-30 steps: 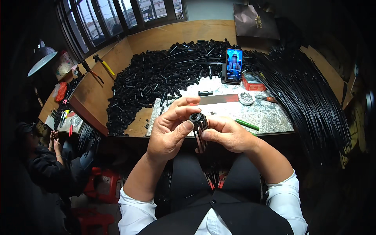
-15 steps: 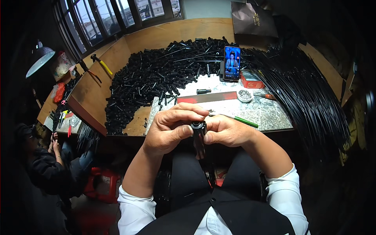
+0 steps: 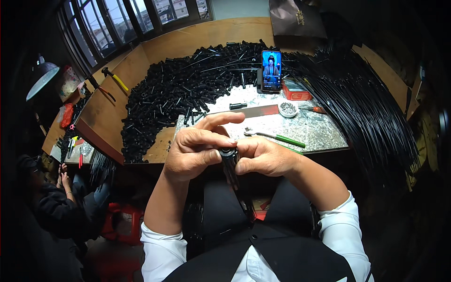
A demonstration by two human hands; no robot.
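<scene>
Close in front of my body, both hands hold a black umbrella frame (image 3: 230, 170) with its round hub up and dark thin rods hanging toward my lap. The thumb and forefinger of my left hand (image 3: 191, 152) pinch the hub's rim, while another finger stretches out above it. My right hand (image 3: 270, 157) grips the side of the frame, thumb facing me and the other fingers curled behind. What lies between my fingertips is too small to make out. Just beyond my right hand, a green-handled tool (image 3: 290, 140) with a metal head rests on the worktop (image 3: 324, 134).
A big heap of black tubular plastic parts (image 3: 174, 89) covers the left and back. Long black rods (image 3: 361, 98) fan out at right. A phone (image 3: 271, 70), red box (image 3: 297, 96) and white bowl (image 3: 281, 113) of small metal parts stand between. At left sits another person (image 3: 54, 202).
My left middle finger has lifted away from the hub and straightened. The held frame has shifted slightly left, its rods tilting more. The whole view has shifted a little, uncovering more of the green-handled tool.
</scene>
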